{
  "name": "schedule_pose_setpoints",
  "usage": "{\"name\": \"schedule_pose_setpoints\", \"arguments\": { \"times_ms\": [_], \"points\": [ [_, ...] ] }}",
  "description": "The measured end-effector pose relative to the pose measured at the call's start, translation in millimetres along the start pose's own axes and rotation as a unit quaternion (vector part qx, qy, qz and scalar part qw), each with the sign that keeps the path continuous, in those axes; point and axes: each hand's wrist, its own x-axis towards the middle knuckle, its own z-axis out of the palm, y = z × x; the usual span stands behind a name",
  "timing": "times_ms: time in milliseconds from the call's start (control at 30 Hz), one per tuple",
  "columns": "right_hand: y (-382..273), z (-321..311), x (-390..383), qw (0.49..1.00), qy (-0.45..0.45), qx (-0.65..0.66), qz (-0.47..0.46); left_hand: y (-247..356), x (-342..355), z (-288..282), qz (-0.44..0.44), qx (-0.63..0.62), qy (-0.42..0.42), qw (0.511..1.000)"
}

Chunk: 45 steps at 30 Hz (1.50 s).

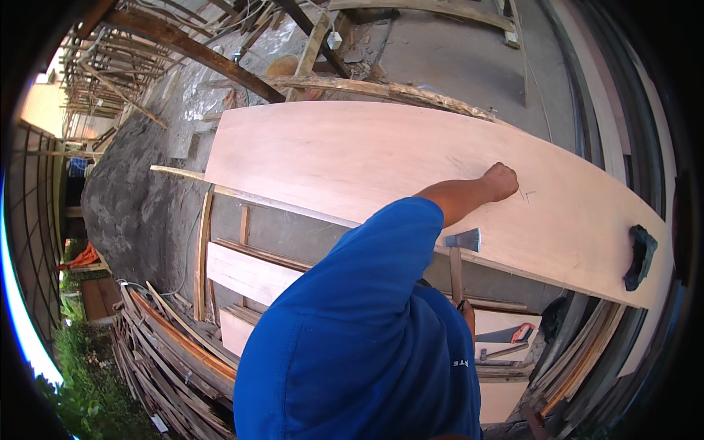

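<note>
My left arm, in a blue sleeve, reaches over a long pale plywood sheet (330, 154). At its end my left hand (501, 181) is closed in a fist low over the sheet; whatever it may hold is hidden. Small dark marks or thin bits show on the wood beside the fist. Near the sheet's close edge is a hatchet (463, 240), its grey head turned with the bright edge to the right. Its wooden handle runs down to my right hand (468, 313), which is closed around it and mostly hidden behind my shirt.
A crumpled dark cloth or bag (640, 257) lies on the sheet's right end. Below, a handsaw (522, 334) with an orange handle rests on boards. Piled timber strips (176, 359) stand lower left. A wooden beam (191, 48) and a rough pole (389, 89) cross beyond the sheet.
</note>
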Motion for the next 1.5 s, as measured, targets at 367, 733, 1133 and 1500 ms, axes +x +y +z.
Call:
{"name": "schedule_pose_setpoints", "arguments": {
  "times_ms": [367,733,1133,1500],
  "points": [
    [-32,-27,-2,0.999,-0.051,-0.015,-0.005,-23,-103,-53,-0.203,-0.944,0.115,0.233],
    [-35,-9,47,0.980,-0.060,-0.136,-0.134,-68,-307,-61,-0.336,-0.875,0.162,0.310],
    [-100,87,80,0.975,-0.140,-0.121,-0.125,-144,-442,-49,-0.369,-0.856,0.285,0.225],
    [-152,218,79,0.994,-0.057,-0.080,-0.050,-354,-469,-48,-0.477,-0.662,0.369,0.446]
  ]
}}
